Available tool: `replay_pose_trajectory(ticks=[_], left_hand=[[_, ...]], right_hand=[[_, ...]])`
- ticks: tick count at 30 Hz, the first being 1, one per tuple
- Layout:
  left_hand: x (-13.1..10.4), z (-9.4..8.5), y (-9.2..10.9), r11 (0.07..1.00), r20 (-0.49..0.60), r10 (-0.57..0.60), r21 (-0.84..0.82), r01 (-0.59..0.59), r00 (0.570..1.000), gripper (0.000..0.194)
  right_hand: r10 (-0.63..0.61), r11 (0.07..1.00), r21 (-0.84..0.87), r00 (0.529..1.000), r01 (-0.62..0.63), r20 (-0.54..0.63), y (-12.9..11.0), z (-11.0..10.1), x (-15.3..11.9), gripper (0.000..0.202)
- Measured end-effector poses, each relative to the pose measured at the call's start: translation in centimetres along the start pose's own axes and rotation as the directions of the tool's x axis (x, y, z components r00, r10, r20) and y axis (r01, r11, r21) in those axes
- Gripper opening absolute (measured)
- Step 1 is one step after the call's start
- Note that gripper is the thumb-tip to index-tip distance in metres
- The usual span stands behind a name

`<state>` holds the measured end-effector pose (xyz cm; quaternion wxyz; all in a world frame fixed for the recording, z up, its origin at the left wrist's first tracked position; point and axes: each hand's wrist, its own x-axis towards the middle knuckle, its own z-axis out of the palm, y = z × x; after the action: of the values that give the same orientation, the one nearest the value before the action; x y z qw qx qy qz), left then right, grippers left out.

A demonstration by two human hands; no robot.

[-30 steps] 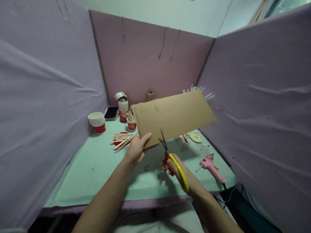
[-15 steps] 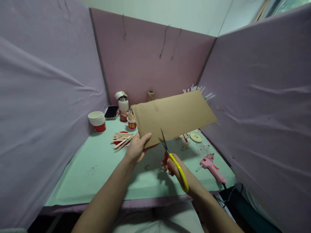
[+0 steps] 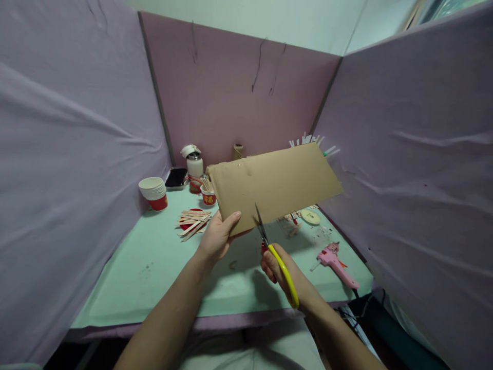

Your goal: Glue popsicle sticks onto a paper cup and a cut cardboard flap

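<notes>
A flat brown piece of cardboard (image 3: 277, 180) is held up, tilted, above the table. My left hand (image 3: 219, 234) grips its lower left corner, thumb on the front face and fingers behind. Wrapped round the scissors (image 3: 284, 270), which have yellow and red handles, is my right hand (image 3: 283, 267). The scissor blades meet the lower edge of the cardboard, just right of my left thumb; one blade lies in front of the sheet.
Wooden sticks (image 3: 194, 221) lie on a red dish at left, near stacked paper cups (image 3: 153, 192). A pink glue gun (image 3: 337, 264) rests at the right, by a pale green round lid (image 3: 310, 217). Behind stand a white jar (image 3: 195, 165) and a twine spool (image 3: 238, 151). Fabric walls (image 3: 404, 154) enclose the table (image 3: 154, 288).
The fingers of my right hand have drawn in round the scissor handles, and the blades look closer together. The cardboard and my left hand are almost unmoved.
</notes>
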<state>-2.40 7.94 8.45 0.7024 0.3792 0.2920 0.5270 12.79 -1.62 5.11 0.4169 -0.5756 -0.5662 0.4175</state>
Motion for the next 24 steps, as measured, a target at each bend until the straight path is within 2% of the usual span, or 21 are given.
replay_pose_trajectory(ticks=[12, 24], left_hand=[[-0.85, 0.20, -0.02, 1.000, -0.026, 0.009, -0.005, -0.009, 1.000, 0.052], [-1.07, 0.18, -0.25, 1.000, -0.021, 0.010, 0.013, -0.009, 1.000, 0.066]], right_hand=[[0.030, 0.998, 0.053, 0.999, -0.029, -0.014, -0.69, 0.28, -0.32, 0.059], [0.126, 0.984, 0.132, 0.991, -0.119, -0.045, -0.78, 0.39, -0.58, 0.056]])
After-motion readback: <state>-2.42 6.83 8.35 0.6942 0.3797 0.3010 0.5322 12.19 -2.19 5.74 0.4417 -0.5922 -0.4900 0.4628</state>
